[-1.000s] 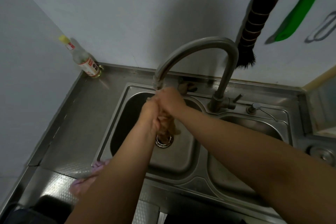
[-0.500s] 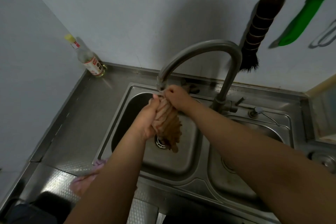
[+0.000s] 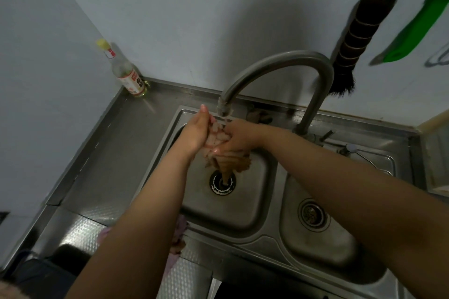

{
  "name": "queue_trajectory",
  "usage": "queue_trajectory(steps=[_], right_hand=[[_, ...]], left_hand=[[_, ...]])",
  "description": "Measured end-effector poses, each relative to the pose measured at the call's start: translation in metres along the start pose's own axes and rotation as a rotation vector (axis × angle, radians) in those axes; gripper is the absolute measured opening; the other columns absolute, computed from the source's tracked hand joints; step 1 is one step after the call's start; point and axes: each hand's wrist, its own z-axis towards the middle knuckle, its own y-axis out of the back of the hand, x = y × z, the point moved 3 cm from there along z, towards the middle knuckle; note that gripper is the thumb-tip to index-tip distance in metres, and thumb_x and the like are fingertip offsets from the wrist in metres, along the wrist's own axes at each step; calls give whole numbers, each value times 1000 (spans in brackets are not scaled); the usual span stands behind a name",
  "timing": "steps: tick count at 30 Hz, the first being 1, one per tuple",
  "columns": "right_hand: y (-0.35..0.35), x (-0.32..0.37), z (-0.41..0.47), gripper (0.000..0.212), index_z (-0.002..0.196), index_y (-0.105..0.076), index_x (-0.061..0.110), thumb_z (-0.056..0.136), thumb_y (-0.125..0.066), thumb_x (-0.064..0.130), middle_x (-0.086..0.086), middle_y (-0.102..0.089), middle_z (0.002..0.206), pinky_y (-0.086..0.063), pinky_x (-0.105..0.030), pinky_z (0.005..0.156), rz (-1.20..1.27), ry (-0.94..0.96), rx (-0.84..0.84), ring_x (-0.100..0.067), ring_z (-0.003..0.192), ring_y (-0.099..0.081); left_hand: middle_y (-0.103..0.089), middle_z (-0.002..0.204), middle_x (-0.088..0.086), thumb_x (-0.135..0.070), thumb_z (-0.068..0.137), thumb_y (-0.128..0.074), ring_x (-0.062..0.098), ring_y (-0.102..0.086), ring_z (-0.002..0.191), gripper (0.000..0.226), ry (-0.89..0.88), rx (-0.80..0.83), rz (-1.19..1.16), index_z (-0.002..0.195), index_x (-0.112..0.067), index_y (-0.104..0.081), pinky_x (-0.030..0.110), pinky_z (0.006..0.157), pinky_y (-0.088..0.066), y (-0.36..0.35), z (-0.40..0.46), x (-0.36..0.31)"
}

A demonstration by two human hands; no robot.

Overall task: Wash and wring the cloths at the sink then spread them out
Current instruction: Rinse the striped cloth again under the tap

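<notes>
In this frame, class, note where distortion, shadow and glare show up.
Head view: wide-angle lens bends the wall corner and sink edges; the faucet throws a broad soft shadow on the wall; dull glare on the steel counter; the brown cloth looks smeared by running water.

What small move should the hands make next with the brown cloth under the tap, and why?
Probably keep rubbing, then twist. The wet brown cloth sits under the curved steel tap, pressed between the left hand and right hand, with its tail dripping over the left basin's drain.
</notes>
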Motion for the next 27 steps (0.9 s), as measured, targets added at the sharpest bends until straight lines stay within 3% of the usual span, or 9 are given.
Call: queue_trajectory(steps=[2, 5, 9, 12, 14, 16, 20, 24, 27], right_hand=[[2, -3, -2, 20, 99, -64, 19, 95, -53, 36, 8, -61, 89, -42, -15, 67, 134, -18, -71, -5, 80, -58], [4, -6, -3, 20, 84, -61, 19, 97, -47, 24, 3, -62, 81, -47, -19, 64, 642, -47, -168, -9, 73, -59], [5, -8, 5, 13, 82, -56, 14, 93, -49, 19, -8, -55, 76, -41, -30, 66, 1123, 46, -194, -20, 72, -54], [13, -9, 8, 23, 80, -53, 16, 100, -40, 16, 3, -59, 59, -46, -23, 55, 1372, 75, -344, -8, 55, -58], [17, -17, 9, 27, 77, -49, 20, 101, -37, 17, 9, -58, 56, -43, -21, 53, 1294, 7, -512, -4, 54, -56], [20, -28, 9, 23, 78, -53, 19, 99, -43, 21, 6, -57, 68, -42, -26, 67, 898, -89, -660, -10, 69, -54], [-4, -10, 7, 34, 69, -56, 8, 95, -51, 29, -3, -55, 65, -38, -29, 67, 437, -93, -626, -16, 65, -52], [-32, 17, 13, 54, 68, -60, 11, 97, -38, 50, -2, -61, 64, -45, -29, 64, 254, -53, -645, -13, 63, -59], [-10, 4, 20, 46, 64, -53, 14, 98, -43, 44, 2, -56, 64, -48, -31, 71, 261, -163, -719, -16, 65, -56]], left_hand=[[-73, 104, 11, -64, 96, -25, 24, -69, 101, 67, -7, 37, -93, 112, -12, -64, 47, 99, -49, 3, 2, 2], [-69, 118, 14, -74, 89, -22, 24, -66, 110, 74, 56, 154, -259, 112, -20, -69, 43, 103, -46, 2, -1, 11], [-57, 139, 3, -88, 74, -26, 22, -46, 135, 83, 111, 334, -358, 132, -37, -56, 48, 117, -24, -17, -6, 42], [-60, 135, 7, -67, 86, -37, 25, -51, 129, 61, 55, 291, -532, 130, -30, -58, 42, 108, -39, -29, -14, 55], [-62, 130, 15, -49, 95, -41, 29, -57, 122, 53, 37, 185, -659, 132, -14, -55, 41, 101, -48, -28, -16, 58], [-61, 130, 20, -42, 100, -38, 31, -59, 121, 53, 49, 31, -762, 135, -4, -50, 42, 101, -49, -22, -13, 58], [-68, 115, 22, -48, 100, -39, 33, -69, 102, 54, 295, -232, -804, 122, -3, -59, 46, 91, -55, -19, 2, 48], [-65, 86, 14, -46, 99, -45, 27, -67, 79, 42, 408, -260, -805, 109, -9, -60, 48, 92, -52, -38, 13, 30], [-72, 77, 12, -49, 96, -49, 25, -72, 73, 44, 436, -172, -871, 100, -9, -69, 37, 70, -57, -59, 7, 13]])
